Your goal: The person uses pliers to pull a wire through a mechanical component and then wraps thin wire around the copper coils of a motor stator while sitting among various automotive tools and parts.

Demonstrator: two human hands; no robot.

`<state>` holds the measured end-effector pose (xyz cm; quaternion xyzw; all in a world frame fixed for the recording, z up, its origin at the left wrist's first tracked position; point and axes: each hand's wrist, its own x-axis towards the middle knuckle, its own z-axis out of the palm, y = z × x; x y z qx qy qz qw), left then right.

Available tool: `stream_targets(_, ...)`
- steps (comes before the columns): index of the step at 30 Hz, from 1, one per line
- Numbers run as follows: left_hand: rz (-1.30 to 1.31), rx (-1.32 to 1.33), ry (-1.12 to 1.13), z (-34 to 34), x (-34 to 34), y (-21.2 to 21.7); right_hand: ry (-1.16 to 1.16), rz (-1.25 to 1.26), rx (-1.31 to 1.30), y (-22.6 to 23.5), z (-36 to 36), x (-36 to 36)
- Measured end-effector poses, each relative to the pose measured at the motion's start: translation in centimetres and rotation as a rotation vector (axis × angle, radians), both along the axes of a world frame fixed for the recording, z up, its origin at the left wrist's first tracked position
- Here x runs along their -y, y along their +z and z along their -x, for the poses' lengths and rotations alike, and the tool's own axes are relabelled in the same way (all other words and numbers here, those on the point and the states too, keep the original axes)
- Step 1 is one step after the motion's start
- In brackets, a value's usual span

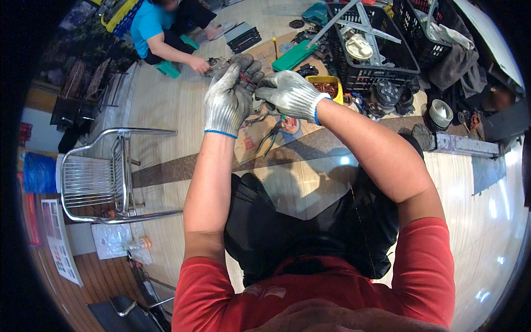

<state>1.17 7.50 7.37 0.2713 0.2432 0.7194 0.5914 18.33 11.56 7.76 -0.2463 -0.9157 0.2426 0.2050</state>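
Note:
Both my hands wear white knit gloves with blue cuffs, the fingertips dirty grey. My left hand (228, 99) is raised with its fingers curled round something small. A thin reddish piece, perhaps a wire, shows beside its fingers. My right hand (293, 95) is pinched close to it, pointing left; what its fingertips grip is hidden. Below them, pliers with dark handles (271, 139) lie on a flattened sheet of cardboard (243, 148). A yellow container (338, 91) of copper-coloured bits stands just beyond my right hand.
A black crate (354, 83) with metal parts stands at the far right, with a green box (295, 55) nearby. Dark motor-like parts (385, 93) and a white fan wheel (441, 114) lie right. A metal chair (94, 177) is left. Another person (148, 27) sits far left, reaching in.

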Motion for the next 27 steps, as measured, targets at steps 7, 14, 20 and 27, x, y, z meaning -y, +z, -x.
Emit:
stream_targets(7, 0.002, -0.047, 0.033, -0.3, 0.1, 0.4, 0.029, -0.037, -0.002, -0.4, 0.2, -0.1)
stream_targets(14, 0.007, -0.062, 0.092, -0.5, 0.2, 0.5, 0.035, 0.075, -0.034, 0.1, 0.0, 0.4)
stream_targets(20, 0.029, -0.045, 0.133, 0.2, 0.1, 0.6, 0.048, 0.317, -0.056, -0.1, 0.0, 0.2)
stream_targets(27, -0.048, 0.022, -0.089, 1.8, 0.1, 0.6, 0.110, 0.465, -0.047, 0.8, -1.0, -1.2)
